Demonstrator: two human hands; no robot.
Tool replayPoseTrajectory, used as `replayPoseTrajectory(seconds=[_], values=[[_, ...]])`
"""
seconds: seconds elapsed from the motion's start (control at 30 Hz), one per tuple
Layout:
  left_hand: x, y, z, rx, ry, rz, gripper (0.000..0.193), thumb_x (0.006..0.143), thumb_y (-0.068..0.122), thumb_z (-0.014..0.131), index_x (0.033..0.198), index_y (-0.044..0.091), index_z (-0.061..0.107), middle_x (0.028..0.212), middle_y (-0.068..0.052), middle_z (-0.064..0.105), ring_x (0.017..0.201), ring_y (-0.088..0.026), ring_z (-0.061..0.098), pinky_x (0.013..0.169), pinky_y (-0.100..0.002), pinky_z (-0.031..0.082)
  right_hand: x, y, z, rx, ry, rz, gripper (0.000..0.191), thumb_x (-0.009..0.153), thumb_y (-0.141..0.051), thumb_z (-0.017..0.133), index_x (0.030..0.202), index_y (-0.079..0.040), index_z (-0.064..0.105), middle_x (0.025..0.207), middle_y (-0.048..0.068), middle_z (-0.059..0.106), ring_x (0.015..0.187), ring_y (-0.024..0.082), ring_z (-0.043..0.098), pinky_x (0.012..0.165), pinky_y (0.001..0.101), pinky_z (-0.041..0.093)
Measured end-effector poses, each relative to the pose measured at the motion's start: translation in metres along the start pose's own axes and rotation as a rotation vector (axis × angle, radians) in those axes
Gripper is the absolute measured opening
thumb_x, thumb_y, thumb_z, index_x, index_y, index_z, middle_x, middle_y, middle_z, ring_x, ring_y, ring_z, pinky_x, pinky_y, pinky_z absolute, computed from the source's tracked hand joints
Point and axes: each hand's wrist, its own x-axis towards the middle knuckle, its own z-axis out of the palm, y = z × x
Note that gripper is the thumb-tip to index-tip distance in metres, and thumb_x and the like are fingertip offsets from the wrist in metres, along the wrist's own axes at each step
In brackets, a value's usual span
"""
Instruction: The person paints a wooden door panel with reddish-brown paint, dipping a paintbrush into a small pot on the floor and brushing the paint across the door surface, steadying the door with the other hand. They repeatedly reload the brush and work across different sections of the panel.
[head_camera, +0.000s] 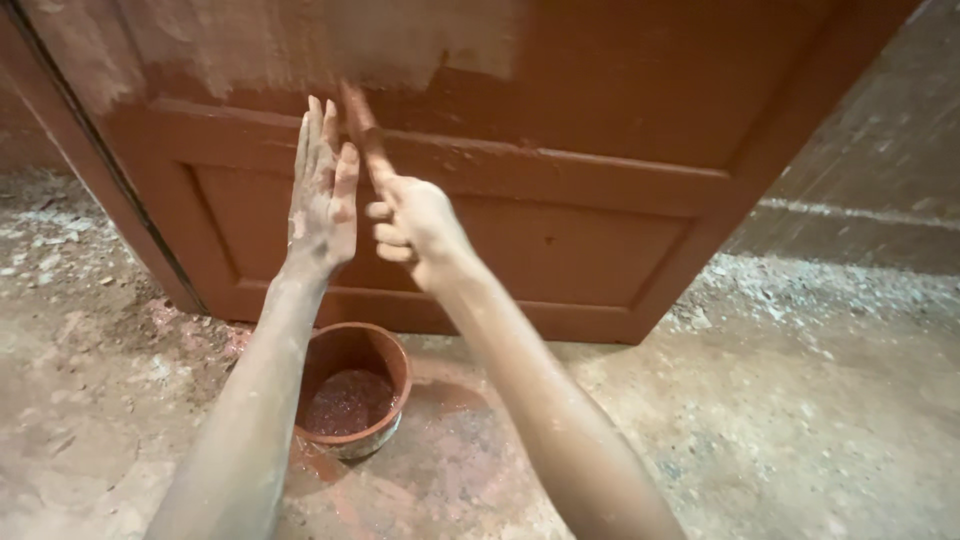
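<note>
My right hand (415, 222) grips the handle of a paint-covered brush (362, 135), whose tip points up against a reddish-brown panelled door (560, 150). My left hand (323, 195) is flat, fingers straight and together, raised beside the brush with its palm turned toward the door; whether it touches the door I cannot tell. The lower part of the door is coated in fresh red-brown paint, while the top strip is pale and bare. Both forearms reach forward over a small round pot (350, 388) of reddish paint on the floor.
The rough concrete floor (780, 420) is dusty, with red paint stains around the pot. A bare plaster wall (880, 150) runs to the right of the door. White debris lies along the floor at the left and right.
</note>
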Motion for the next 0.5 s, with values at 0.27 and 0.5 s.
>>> replayPoseTrajectory(seconds=[0.27, 0.5], values=[[0.006, 0.002, 0.026, -0.882, -0.044, 0.04, 0.083, 0.106, 0.06, 0.043, 0.17, 0.024, 0.005, 0.18, -0.001, 0.01, 0.166, -0.02, 0.008, 0.135, -0.041, 0.015, -0.043, -0.056, -0.096, 0.076, 0.571, -0.261, 0.025, 0.104, -0.038, 0.052, 0.098, -0.013, 0.051, 0.072, 0.002, 0.05, 0.043, 0.008, 0.034, 0.036, 0.0255, 0.024], [0.022, 0.028, 0.031, -1.202, -0.075, 0.146, 0.084, 0.107, 0.062, 0.046, 0.17, 0.025, 0.004, 0.181, -0.001, 0.001, 0.169, -0.021, -0.004, 0.137, -0.045, 0.004, -0.034, -0.078, -0.067, -0.067, 0.595, -0.276, 0.036, 0.102, -0.046, 0.051, 0.101, -0.011, 0.052, 0.074, 0.004, 0.057, 0.044, 0.009, 0.038, 0.036, 0.0276, 0.031]])
